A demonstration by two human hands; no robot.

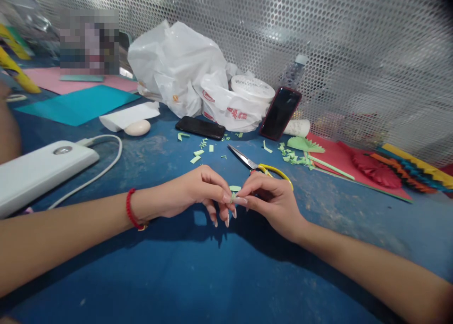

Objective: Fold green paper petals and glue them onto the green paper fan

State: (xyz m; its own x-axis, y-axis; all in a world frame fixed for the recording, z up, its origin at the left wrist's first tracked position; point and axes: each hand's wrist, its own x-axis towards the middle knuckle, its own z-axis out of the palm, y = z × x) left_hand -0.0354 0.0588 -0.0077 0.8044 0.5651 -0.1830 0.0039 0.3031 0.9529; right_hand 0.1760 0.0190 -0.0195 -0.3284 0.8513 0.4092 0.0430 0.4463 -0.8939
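My left hand (193,191) and my right hand (271,201) meet over the blue table (219,277). Both pinch a small piece of light green paper (234,190) between thumb and fingertips. A red string bracelet circles my left wrist. Just behind my right hand lie scissors (255,164) with yellow handles, blades pointing to the far left. Light green paper scraps (198,153) are scattered beyond my hands.
A white power bank (38,170) with a cable lies at left. Two phones (200,127) (281,112), white plastic bags (191,73) and a round tub stand at the back. Folded paper fans on red paper (368,166) sit at right. Teal paper (78,104) lies far left.
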